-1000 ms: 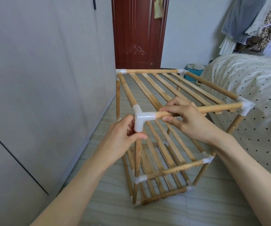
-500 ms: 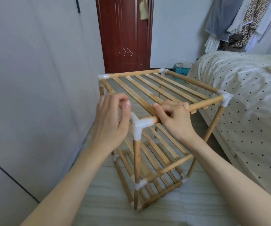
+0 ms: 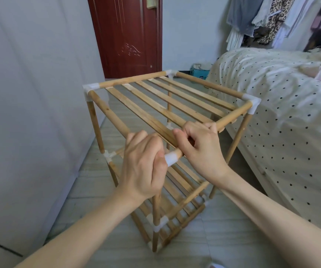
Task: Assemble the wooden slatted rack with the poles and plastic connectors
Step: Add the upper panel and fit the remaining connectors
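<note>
Wooden rack (image 3: 167, 105) stands on tiled floor (image 3: 90, 182) beside bed (image 3: 283, 117).

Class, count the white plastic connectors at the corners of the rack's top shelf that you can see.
4. Far-left corner connector; far corner connector near the door; right corner connector by the bed; near corner connector, mostly covered by the left hand. Lower tiers have more.

We cannot see most of the near corner connector (image 3: 170, 159): the left hand (image 3: 143, 167) covers it, leaving only a white stub. The right hand (image 3: 202, 149) hides part of the front pole (image 3: 231, 118). The bed (image 3: 271, 105) and hanging clothes (image 3: 262, 20) run off the frame's edge. A pale object (image 3: 212, 265) at the bottom edge, possibly a shoe, is cut off.
</note>
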The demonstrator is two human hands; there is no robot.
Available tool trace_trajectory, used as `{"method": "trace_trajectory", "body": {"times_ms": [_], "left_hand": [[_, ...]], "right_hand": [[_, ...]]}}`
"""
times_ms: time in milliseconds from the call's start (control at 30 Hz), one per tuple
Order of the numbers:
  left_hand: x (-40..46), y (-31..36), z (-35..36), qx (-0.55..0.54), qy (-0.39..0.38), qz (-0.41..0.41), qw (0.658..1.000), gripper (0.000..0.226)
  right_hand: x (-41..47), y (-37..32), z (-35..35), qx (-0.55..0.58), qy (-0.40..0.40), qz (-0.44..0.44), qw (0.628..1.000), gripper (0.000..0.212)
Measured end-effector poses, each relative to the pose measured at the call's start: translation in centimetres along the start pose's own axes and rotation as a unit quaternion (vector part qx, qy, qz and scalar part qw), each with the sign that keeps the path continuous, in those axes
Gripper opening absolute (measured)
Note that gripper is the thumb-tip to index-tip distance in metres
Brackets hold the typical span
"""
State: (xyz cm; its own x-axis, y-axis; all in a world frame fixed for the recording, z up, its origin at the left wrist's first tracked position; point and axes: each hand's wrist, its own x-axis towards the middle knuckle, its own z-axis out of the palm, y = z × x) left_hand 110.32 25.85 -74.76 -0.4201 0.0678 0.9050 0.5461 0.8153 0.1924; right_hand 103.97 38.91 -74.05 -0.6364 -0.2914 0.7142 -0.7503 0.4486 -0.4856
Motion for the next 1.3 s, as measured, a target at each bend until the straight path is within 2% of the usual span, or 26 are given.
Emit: {"method": "trace_trajectory", "body": {"times_ms": [200,333,433,467,533,600,667,700,767,867,967,1033,1067,1100,1167,1200,1233,1300], "left_hand": [[0.2,-0.2,0.5,0.001,-0.017,-0.016,1.000,0.025],[0.2,0.4,0.1,0.012,-0.031,-0.025,0.999,0.022],[0.2,0.4,-0.3,0.017,-0.048,-0.028,0.998,0.020],[0.2,0.5,-0.4,0.019,-0.057,-0.031,0.998,0.020],[0.2,0.8,-0.6,0.018,-0.065,-0.044,0.997,0.022],[0.3,1.3,-0.4,0.008,-0.064,-0.065,0.996,0.023],[0.5,2.3,0.1,0.015,-0.077,-0.074,0.994,0.025],[0.7,3.0,0.3,0.028,-0.096,-0.069,0.993,0.027],[1.3,4.5,0.9,0.058,-0.155,-0.037,0.985,0.034],[2.9,5.2,1.2,0.044,-0.258,0.010,0.965,0.050],[5.0,3.9,1.0,0.057,-0.346,-0.023,0.936,0.071],[6.0,2.7,1.3,0.094,-0.410,-0.055,0.905,0.070],[6.3,2.3,1.5,0.104,-0.431,-0.066,0.894,0.065],[6.5,2.2,1.6,0.106,-0.434,-0.067,0.892,0.060],[6.7,2.2,1.9,0.108,-0.413,-0.059,0.902,0.051],[6.7,2.3,2.1,0.109,-0.403,-0.058,0.907,0.048],[6.7,2.4,2.2,0.105,-0.397,-0.060,0.910,0.047],[7.1,2.1,2.2,0.075,-0.404,-0.075,0.909,0.046]], "right_hand": [[-0.1,0.7,0.1,0.003,0.008,0.007,1.000,0.041],[-0.4,0.3,-0.9,0.075,-0.018,0.042,0.996,0.040],[-0.4,0.2,-2.3,0.129,0.097,0.120,0.980,0.020],[-0.2,0.2,-2.9,0.154,0.151,0.187,0.958,0.020],[0.2,1.0,-4.0,0.218,0.235,0.370,0.872,0.022],[0.0,2.4,-4.8,0.311,0.221,0.522,0.763,0.028],[0.0,3.0,-4.9,0.433,0.157,0.570,0.680,0.048],[0.2,3.0,-4.9,0.479,0.132,0.569,0.656,0.053],[1.1,2.8,-4.5,0.514,0.117,0.555,0.644,0.050],[1.9,3.4,-4.4,0.514,0.135,0.538,0.654,0.044],[1.6,4.6,-5.4,0.478,0.111,0.538,0.685,0.037],[1.6,4.4,-6.6,0.438,0.105,0.543,0.709,0.027],[1.7,4.0,-7.1,0.402,0.102,0.540,0.732,0.025],[1.8,3.6,-7.5,0.339,0.092,0.528,0.773,0.024],[1.8,2.8,-8.2,0.109,0.062,0.452,0.883,0.024],[1.6,2.3,-8.5,0.001,0.067,0.379,0.923,0.026],[1.5,1.3,-8.6,-0.054,0.079,0.312,0.945,0.028],[1.1,-1.2,-8.2,-0.072,0.073,0.213,0.972,0.029]]}}
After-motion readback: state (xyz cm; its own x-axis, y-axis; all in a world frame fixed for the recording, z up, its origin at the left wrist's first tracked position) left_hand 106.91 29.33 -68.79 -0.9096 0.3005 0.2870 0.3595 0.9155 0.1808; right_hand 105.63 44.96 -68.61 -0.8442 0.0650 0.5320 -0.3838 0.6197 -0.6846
